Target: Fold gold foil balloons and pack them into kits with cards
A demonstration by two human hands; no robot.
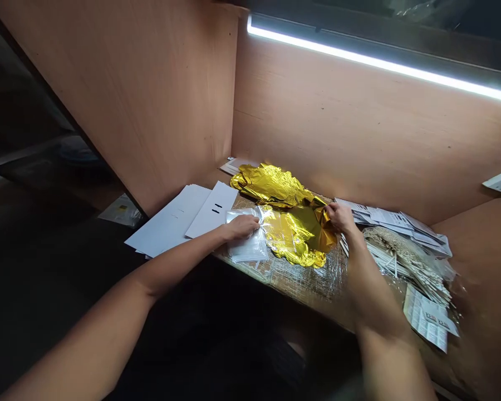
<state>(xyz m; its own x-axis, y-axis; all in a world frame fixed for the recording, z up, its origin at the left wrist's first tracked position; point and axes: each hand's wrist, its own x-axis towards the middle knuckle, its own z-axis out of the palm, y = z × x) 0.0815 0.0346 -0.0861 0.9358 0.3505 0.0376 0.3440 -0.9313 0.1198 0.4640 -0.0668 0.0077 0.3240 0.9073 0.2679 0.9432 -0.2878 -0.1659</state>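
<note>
- At table [300, 284] centre: gold foil sheet [294, 234] lies flat, crinkly edges; gold foil pile [271, 186] just behind, 11 o'clock.
- Sheet's 2 o'clock corner: right hand [340, 216] pinches it, thumb + fingers closed.
- Sheet's 9 o'clock, touching it: clear bag stack [248, 250], left hand [242, 227] curled on top; gripping vs just pressing, can't tell.
- Foil prob v. light, thin, slippery, creases/tears easy; take by edge or corner, not mid-sheet.
- Further out at 9: white cards [183, 220]; at 3–4 o'clock: straw bundle [404, 262] + leaflets [430, 323].
</note>
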